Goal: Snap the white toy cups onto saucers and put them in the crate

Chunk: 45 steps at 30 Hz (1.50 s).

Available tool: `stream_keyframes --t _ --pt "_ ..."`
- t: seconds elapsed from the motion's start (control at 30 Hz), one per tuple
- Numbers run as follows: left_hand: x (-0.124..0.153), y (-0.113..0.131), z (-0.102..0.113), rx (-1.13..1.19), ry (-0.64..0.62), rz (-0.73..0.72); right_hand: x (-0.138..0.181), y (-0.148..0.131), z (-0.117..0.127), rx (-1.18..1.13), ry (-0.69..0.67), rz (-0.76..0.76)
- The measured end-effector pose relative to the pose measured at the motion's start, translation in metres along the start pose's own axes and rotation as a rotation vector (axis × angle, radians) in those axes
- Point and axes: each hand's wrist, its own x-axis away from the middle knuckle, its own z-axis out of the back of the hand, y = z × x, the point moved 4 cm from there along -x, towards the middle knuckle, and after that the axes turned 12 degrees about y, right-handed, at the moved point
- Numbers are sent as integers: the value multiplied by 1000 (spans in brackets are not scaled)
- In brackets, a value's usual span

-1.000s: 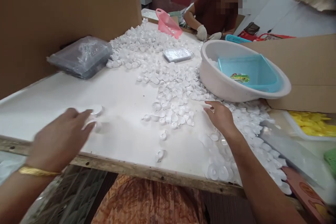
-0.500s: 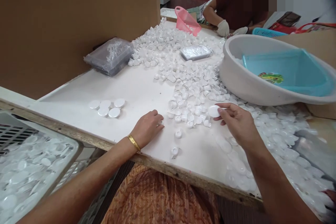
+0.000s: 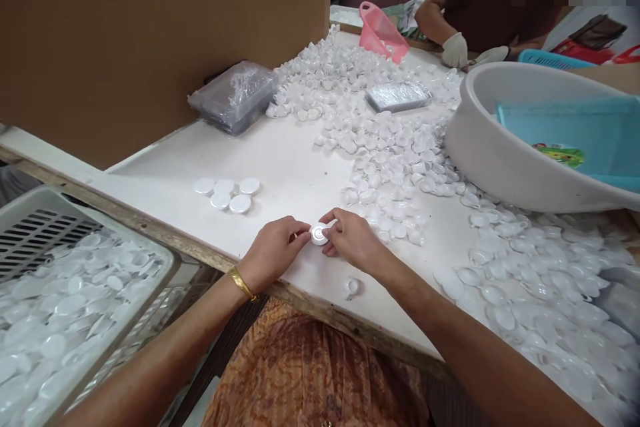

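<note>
A white round plastic cap (image 3: pixel 319 234) with ring marks on its face is between my two hands, just above the white tabletop. My right hand (image 3: pixel 353 240) pinches its right edge between thumb and fingers. At the left edge, the thumb and fingertips of my left hand (image 3: pixel 275 247), with a gold bangle at the wrist, close on it. A single small white cap part (image 3: pixel 353 287) lies near the table's front edge. Several flat white caps (image 3: pixel 241 203) form a group left of my hands. Loose white parts (image 3: pixel 387 177) spread in a heap beyond my right hand.
A large grey tub (image 3: pixel 475 147) holding a blue tray stands at right. Wrapped packages (image 3: pixel 235 97) and a pink scoop (image 3: pixel 380 33) lie farther back, beside a tall cardboard box (image 3: pixel 150 47). A crate (image 3: pixel 170 267) of white pieces sits below left. A gloved co-worker's hand (image 3: pixel 455 51) shows opposite.
My right hand has brought the white cap leftwards to my left hand, and both now hold it. The camera view has shifted left.
</note>
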Motion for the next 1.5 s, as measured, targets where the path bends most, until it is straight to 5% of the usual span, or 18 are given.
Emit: stream_keyframes --t 0.2,0.43,0.53,0.7,0.87,1.2,1.5 --pt "-7 -7 -9 -9 38 109 -3 3 -7 -78 -24 -167" --pt "-16 -12 -13 146 -121 276 -7 6 -8 -164 -33 -240" --pt "-20 -5 -8 52 -67 230 -7 7 -7 -166 -13 -255" --pt "-38 11 -7 -241 230 39 -2 9 -19 -208 -58 -248" --pt "-46 12 -28 -512 216 -78 5 10 -32 -265 -152 -210" --pt "-44 23 -32 -555 140 -231 3 14 -28 -288 -180 -165" --pt "-51 9 -33 -501 212 -44 8 11 -25 -313 -179 -189"
